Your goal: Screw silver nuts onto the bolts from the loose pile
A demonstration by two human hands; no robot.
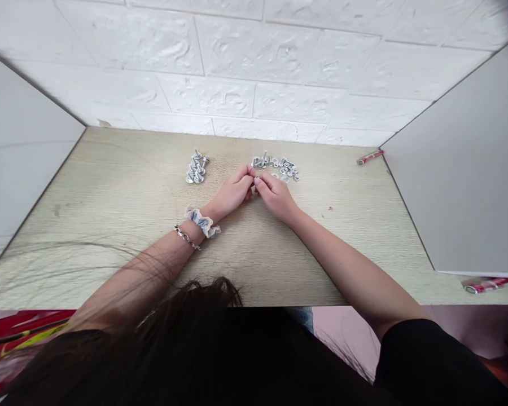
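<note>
Head view: my left hand (pixel 236 189) and right hand (pixel 275 194) meet in middle, fingers curled tight, pinching small metal piece (pixel 256 179) between them. Piece mostly hidden; can't tell what kind. Bunch of bolts (pixel 197 169) on tabletop (pixel 131 192), between 9 and 10 o'clock from hands. Loose nuts and bolts (pixel 287 167) about 1 o'clock, just past right hand. Red stick (pixel 370 158) between 2 and 3 o'clock, by side wall (pixel 465 158). Lower red stick (pixel 489 285) at 4 o'clock.
</note>
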